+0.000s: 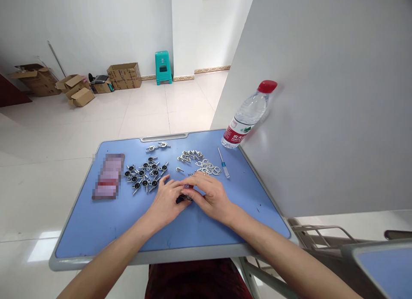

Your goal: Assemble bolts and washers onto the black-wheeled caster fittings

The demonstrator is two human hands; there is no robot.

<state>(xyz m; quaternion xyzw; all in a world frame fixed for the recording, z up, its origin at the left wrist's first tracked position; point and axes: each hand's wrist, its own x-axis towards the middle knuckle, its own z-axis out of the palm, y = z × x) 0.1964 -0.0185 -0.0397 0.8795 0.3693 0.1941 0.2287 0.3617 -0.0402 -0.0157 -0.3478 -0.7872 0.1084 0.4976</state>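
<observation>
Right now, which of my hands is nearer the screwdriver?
Right. The right hand is just short of the screwdriver, slightly left; the left hand is farther off, farther left.

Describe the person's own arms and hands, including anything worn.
Both forearms are bare: no sleeve, watch or bracelet shows. The left hand and right hand wear no gloves. A right finger bears what may be a ring, too small to tell.

Dark part [183, 198] between left hand [169, 200] and right hand [212, 196] mostly covered, shape unclear. Flat item [109, 176] left of left hand pixelated, unreadable. Specks [258, 210] right of right hand too small to identify; second desk [386, 264], farther right, cut by edge.
</observation>
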